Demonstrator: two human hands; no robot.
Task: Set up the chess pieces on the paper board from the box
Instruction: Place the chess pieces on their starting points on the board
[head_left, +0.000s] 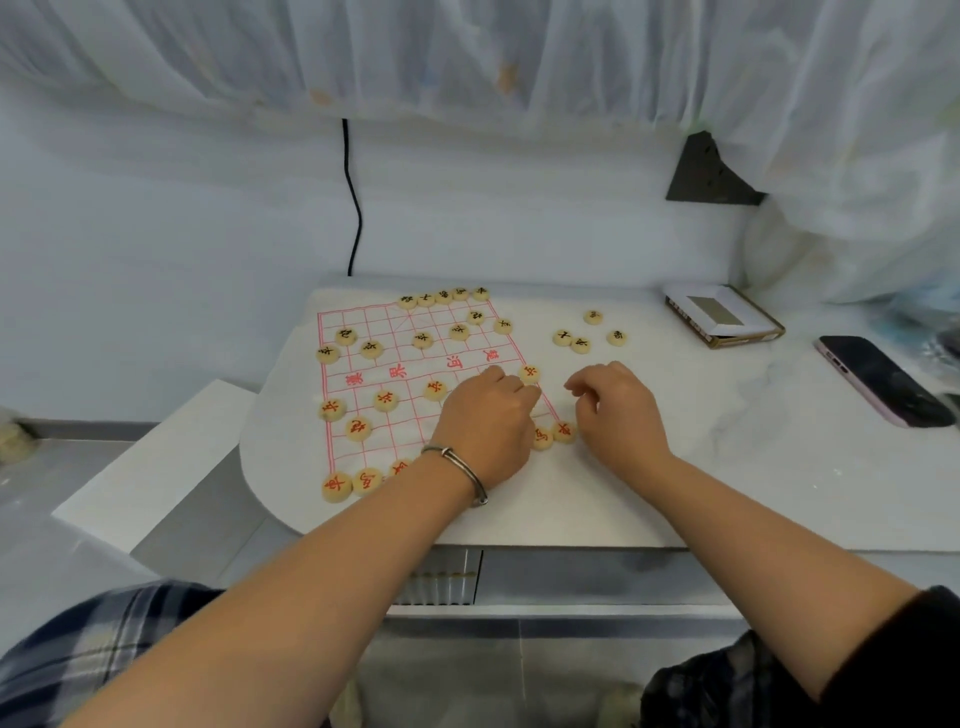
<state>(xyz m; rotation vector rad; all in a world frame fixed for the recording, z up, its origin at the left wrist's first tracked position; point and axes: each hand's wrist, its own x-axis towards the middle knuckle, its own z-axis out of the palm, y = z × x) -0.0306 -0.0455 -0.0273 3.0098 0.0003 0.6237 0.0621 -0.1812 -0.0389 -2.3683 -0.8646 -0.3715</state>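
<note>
Where sheer white curtains back the white marbled bench, the red-gridded paper board runs 6 to 12 o'clock, red-lettered wooden discs at 6. Left hand curls over its 3 o'clock edge, hold unclear; right hand loosely curled, empty.

Both forearms bare, reaching forward from the lower edge and converging toward the middle.

Left hand: palm down, back of hand up, knuckles raised, fingers curled under toward the far side. Fingertips hidden, so whether they hold anything cannot be told. A silver bangle sits on the left wrist.

Right hand: just beside the left, not touching it. Palm down and tipped inward, fingers loosely curled, thumb tucked below the index. Nothing shows between them. Right wrist straight, in line with the forearm.
</note>
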